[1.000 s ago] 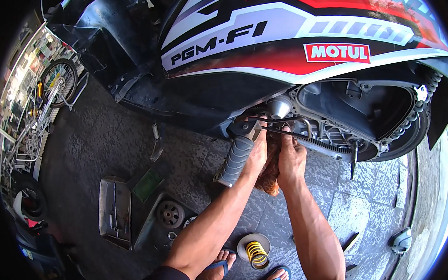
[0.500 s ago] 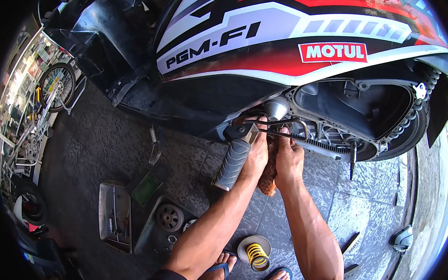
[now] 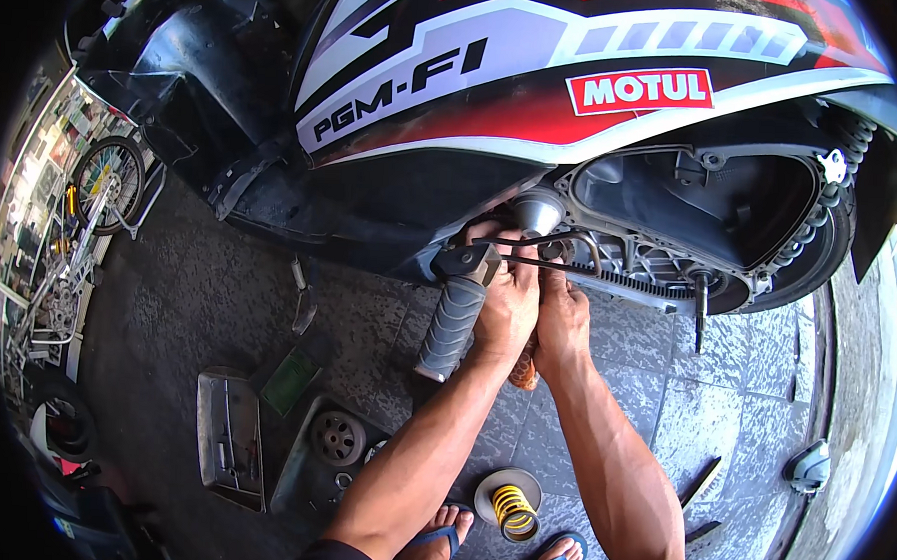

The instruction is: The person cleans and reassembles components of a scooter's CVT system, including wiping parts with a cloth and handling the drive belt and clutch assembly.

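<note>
My left hand (image 3: 508,313) reaches in beneath the silver cone-shaped part (image 3: 538,216) on a scooter's engine, its fingers curled and partly hidden behind a bent black metal bar. Close against it, my right hand (image 3: 563,330) is closed, thumb and fingers pressed together. A brown-orange patterned cloth (image 3: 526,371) hangs between the two hands, with its upper part hidden; it appears bunched in the right one. Just left of my left hand is a ribbed grey footpeg (image 3: 452,325). The engine's open side casing (image 3: 707,206) lies to the right of the cone.
On the floor stand a metal tray (image 3: 203,429) of tools, a green plate (image 3: 291,381) and a tray holding a round drum (image 3: 339,437). A yellow spring (image 3: 511,511) sits on a disc near my feet. A grey part (image 3: 809,466) lies at the right.
My right hand has moved up and left, closer to my left hand, covering more of the cloth. The whole view has shifted slightly, with the scooter appearing farther left and up.
</note>
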`<state>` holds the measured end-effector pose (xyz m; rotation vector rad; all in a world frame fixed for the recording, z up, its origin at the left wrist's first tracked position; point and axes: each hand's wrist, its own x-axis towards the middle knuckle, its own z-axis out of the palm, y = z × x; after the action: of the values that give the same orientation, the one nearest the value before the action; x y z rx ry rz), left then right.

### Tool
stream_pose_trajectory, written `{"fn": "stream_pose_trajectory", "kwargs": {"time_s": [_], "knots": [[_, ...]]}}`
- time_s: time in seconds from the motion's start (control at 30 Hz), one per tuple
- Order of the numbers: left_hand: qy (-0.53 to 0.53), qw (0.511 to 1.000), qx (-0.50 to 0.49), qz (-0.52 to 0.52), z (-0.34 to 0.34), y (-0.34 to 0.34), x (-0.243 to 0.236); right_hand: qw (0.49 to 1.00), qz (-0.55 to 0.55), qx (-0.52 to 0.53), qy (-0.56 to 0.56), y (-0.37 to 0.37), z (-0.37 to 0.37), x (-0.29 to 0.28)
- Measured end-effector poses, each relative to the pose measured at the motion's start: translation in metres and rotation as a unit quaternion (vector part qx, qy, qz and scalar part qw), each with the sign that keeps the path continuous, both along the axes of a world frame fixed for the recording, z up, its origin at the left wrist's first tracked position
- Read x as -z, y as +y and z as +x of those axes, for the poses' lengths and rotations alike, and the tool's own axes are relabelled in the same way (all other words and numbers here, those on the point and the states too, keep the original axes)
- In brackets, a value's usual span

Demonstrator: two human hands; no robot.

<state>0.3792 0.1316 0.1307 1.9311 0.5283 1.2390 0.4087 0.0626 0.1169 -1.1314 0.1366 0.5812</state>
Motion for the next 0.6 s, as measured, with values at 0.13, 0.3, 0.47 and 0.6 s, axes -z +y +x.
{"fn": "stream_pose_trajectory", "kwargs": {"time_s": [0.13,0.3,0.47,0.6], "knots": [[-0.019,0.999,0.035,-0.020,-0.007,-0.003,0.010,0.999,-0.017,-0.010,-0.027,-0.001,-0.002,-0.006],[-0.061,0.928,0.050,-0.365,-0.016,-0.022,0.021,0.997,-0.010,-0.014,-0.069,-0.005,0.005,0.018],[-0.061,0.805,0.135,-0.575,-0.014,-0.006,-0.011,0.968,-0.180,0.078,-0.155,-0.014,-0.002,-0.008],[-0.064,0.798,0.136,-0.583,-0.010,0.006,0.000,0.971,-0.111,0.066,-0.204,-0.008,0.000,-0.012]]}}
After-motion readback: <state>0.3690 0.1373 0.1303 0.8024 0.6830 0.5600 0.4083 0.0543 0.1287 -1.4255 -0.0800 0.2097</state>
